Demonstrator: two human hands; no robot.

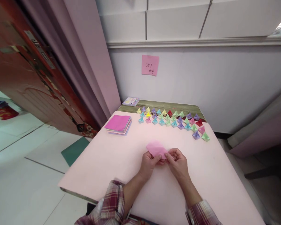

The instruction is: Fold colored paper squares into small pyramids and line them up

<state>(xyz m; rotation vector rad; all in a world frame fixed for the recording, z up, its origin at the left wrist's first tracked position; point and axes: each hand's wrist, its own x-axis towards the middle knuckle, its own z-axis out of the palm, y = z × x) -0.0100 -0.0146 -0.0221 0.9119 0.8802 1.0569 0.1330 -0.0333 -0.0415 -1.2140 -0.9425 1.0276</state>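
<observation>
Both of my hands pinch a pink sheet of paper [156, 148] at its near edge, just above the pink tabletop [121, 162]. My left hand [150, 162] grips the paper's left side with thumb and fingers closed. My right hand [178, 162] grips the right side, fingers curled. The sheet looks partly folded and points away from me. Beyond it lie rows of several small folded paper shapes [173, 121] in many colours. A stack of coloured square papers [118, 124] with a magenta top sheet sits to the far left.
A small printed pack [130, 101] lies on the wooden strip at the table's far edge. A pink note [150, 65] is stuck on the white wall. A red-brown door [25, 72] stands at left, a green mat [74, 150] on the floor below.
</observation>
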